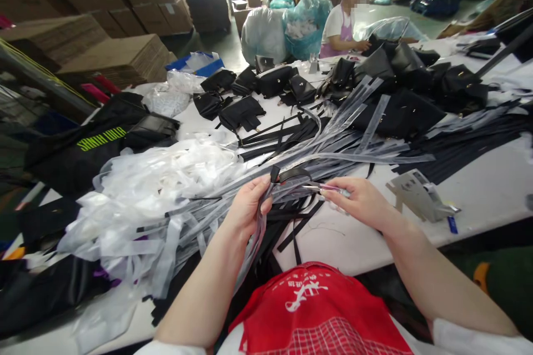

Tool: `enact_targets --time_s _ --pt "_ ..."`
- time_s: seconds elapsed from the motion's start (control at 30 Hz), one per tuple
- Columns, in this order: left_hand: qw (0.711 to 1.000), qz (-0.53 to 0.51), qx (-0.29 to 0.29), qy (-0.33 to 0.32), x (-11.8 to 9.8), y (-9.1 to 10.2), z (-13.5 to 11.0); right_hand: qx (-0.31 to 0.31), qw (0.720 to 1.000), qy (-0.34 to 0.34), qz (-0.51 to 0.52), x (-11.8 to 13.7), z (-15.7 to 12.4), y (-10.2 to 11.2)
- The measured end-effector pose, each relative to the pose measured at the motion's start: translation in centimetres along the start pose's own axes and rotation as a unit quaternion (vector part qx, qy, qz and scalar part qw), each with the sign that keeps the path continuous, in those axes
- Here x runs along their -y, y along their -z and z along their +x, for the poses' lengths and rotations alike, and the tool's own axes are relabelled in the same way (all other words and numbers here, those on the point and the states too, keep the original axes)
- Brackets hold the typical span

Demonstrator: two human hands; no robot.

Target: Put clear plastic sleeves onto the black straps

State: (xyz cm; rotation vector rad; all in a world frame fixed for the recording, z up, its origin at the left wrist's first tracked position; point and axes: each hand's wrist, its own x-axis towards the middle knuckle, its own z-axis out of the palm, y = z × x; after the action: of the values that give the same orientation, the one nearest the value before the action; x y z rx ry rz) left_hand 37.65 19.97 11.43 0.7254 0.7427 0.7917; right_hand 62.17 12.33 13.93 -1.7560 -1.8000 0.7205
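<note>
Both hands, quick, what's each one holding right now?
Left hand: closed, holding a dark strip.
Right hand: closed, holding what looks like small scissors.

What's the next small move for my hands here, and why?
Perhaps keep the black strap steady in the left hand and ease the small scissors closer, since the right hand holds them with their tips pointing toward the left hand.

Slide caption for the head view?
Left hand grips a black strap; right hand holds a pointed metal tool near piled strips.
</note>
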Motion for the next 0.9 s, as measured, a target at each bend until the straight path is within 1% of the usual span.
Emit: enact_targets --time_s 0.17,0.27,0.43,0.6,0.7,0.8,0.9 --pt "1.0 -0.001 0.015 -0.01 -0.1 0.3 -1.1 -0.017 0.999 0.005 -0.036 1.1 0.1 -0.2" --pt "1.0 -0.004 0.018 -0.011 0.1 0.2 -1.4 -0.018 0.999 -0.007 -0.036 1.5 0.2 -0.4" --pt "1.0 0.006 0.018 -0.003 0.4 -0.2 -1.6 -0.004 1.0 -0.011 -0.019 2.2 0.5 -0.6" --pt "0.997 0.061 0.035 -0.021 0.6 -0.3 -1.7 0.024 0.999 -0.009 -0.047 2.7 0.9 -0.1" --pt "0.994 0.091 0.042 -0.032 0.7 -0.3 -1.6 0.025 0.997 -0.008 -0.066 2.8 1.3 0.1" --pt "0.994 0.097 0.041 -0.03 0.7 -0.4 -1.4 0.025 0.997 -0.007 -0.072 2.8 1.6 0.3" --pt "0.996 0.087 0.023 -0.026 0.8 -0.5 -0.9 0.057 0.996 -0.032 -0.054 2.2 1.4 0.4"
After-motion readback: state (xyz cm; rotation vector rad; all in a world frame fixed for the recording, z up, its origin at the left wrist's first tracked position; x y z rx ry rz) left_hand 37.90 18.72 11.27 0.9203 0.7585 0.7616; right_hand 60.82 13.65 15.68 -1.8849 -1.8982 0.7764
